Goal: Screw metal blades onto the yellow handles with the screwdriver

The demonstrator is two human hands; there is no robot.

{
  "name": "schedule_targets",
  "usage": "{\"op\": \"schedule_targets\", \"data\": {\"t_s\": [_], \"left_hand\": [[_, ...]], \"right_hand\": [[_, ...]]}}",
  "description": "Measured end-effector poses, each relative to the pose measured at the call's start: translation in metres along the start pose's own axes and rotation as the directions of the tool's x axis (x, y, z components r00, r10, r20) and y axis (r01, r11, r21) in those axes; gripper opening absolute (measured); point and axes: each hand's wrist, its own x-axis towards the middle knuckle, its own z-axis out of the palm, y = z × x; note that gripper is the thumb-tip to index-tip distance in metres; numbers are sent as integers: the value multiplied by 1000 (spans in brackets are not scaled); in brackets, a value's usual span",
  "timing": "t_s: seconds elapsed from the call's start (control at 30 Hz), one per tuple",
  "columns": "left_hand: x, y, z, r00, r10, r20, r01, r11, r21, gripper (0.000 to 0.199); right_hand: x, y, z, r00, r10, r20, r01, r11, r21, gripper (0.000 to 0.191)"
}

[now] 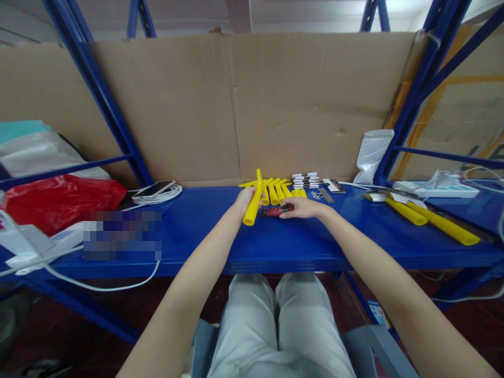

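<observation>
A yellow tube-like piece (252,208) with a narrower top and side arms is gripped in my left hand (244,199), its wide round end pointing down toward me. Just right of it, my right hand (300,208) has its fingers round a red and black tool (276,211), low over the blue shelf. Behind both hands several similar yellow pieces (274,193) lie in a row. Beyond my right hand are a stack of small black and white packets (305,180), tiny metal parts (316,195) and a flat grey strip (325,196).
On the blue shelf (189,231), a phone (157,189) with white cable and a red bag (63,202) sit left. At right are long yellow tubes (443,223), a white power strip (437,190) and a plastic bag (373,156). Cardboard (299,105) stands behind.
</observation>
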Motion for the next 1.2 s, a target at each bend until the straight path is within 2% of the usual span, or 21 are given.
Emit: {"op": "schedule_targets", "data": {"t_s": [0.13, 0.2, 0.27, 0.37, 0.5, 0.6, 0.73, 0.8, 0.9, 1.0, 1.2], "left_hand": [[-1, 0, 0, 968, 199, -152, -216, 971, -100, 19], [-1, 0, -2, 955, 229, -190, -255, 959, -125, 13], [0, 0, -3, 946, 227, -231, -260, 957, -127, 5], [3, -3, -4, 933, 237, -271, -268, 959, -86, 4], [9, -8, -6, 931, 252, -265, -266, 964, -19, 9], [15, -12, -8, 945, 233, -230, -229, 972, 42, 21], [22, -16, -9, 959, 234, -158, -211, 966, 153, 39], [25, -17, -10, 961, 244, -128, -217, 956, 197, 46], [25, -17, -10, 965, 252, -67, -232, 948, 218, 50], [22, -16, -8, 969, 245, 1, -240, 947, 216, 50], [21, -16, -8, 977, 214, 19, -212, 944, 253, 58]], "right_hand": [[-8, 7, -12, 1000, 24, -15, -19, 960, 280, 41], [-11, 8, -19, 992, 44, -117, -1, 938, 347, 42], [-13, 7, -24, 963, 93, -253, 9, 927, 375, 43], [-12, 6, -28, 895, 214, -391, 3, 873, 487, 45], [-9, 8, -29, 795, 370, -481, 1, 791, 611, 44], [-7, 13, -30, 699, 465, -543, -7, 764, 645, 41], [-2, 21, -32, 556, 531, -639, 117, 712, 693, 42], [1, 24, -33, 512, 547, -662, 209, 668, 714, 47], [4, 26, -32, 501, 553, -666, 289, 618, 731, 51], [5, 25, -30, 503, 565, -654, 292, 601, 744, 50], [5, 26, -29, 493, 564, -663, 305, 602, 738, 50]]}}
